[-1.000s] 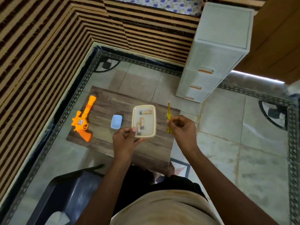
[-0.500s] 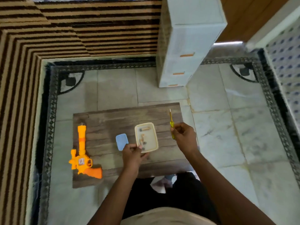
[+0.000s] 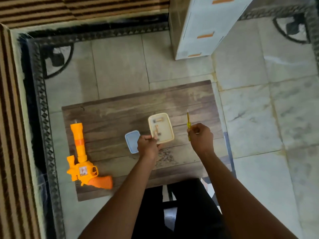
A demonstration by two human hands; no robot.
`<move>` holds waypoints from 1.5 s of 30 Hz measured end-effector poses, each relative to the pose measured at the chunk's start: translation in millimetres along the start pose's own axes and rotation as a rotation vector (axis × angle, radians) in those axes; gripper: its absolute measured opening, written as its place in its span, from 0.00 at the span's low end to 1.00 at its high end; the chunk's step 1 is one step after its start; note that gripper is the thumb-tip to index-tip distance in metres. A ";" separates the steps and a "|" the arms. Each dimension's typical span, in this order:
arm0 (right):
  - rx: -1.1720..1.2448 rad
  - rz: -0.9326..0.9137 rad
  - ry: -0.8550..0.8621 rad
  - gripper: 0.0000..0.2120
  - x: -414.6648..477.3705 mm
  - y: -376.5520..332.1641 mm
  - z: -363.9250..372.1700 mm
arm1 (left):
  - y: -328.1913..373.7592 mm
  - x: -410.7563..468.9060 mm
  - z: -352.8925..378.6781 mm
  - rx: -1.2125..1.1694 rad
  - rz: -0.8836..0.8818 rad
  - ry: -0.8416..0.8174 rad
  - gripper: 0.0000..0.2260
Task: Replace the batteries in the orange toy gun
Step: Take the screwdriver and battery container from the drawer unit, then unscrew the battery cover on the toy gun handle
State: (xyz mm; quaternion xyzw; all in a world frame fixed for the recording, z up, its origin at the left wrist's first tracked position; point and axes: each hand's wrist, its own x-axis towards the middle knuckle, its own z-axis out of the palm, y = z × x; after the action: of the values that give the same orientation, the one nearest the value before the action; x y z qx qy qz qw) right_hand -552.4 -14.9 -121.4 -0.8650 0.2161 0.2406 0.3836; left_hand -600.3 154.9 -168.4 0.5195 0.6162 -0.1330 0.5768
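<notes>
Fingers on both hands are curled, each grasping an item. Orange plastic toy gun (image 3: 81,163) lies flat at left of dark wooden board (image 3: 112,118). Small blue rectangular lid (image 3: 131,140) is just beside left hand (image 3: 146,146), which pinches near corner of cream rectangular plastic tray (image 3: 166,130) containing loose batteries (image 3: 160,120). Right hand (image 3: 202,138) grips yellow-handled screwdriver (image 3: 188,125), well apart from gun.

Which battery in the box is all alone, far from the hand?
The battery lying crosswise at the far end of the cream box. The other batteries huddle at the near end, beside the left hand gripping it.
</notes>
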 end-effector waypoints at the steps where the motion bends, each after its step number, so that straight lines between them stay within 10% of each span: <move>1: -0.005 -0.002 -0.001 0.05 12.8 8.8 8.7 | -5.4 12.4 7.6 0.025 -0.009 -0.001 0.08; 16: 0.086 -0.377 0.328 0.06 104.0 110.1 95.4 | -70.9 58.6 38.7 0.277 0.559 0.041 0.06; 45: -0.025 -0.811 0.631 0.09 104.9 161.1 118.7 | -132.4 97.4 31.6 0.014 1.042 -0.149 0.11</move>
State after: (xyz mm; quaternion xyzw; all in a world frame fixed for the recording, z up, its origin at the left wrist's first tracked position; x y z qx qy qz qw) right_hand -589.1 -42.2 -342.6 -0.9144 -0.0345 -0.1977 0.3516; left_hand -667.3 122.0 -318.2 0.7500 0.2326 0.1309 0.6051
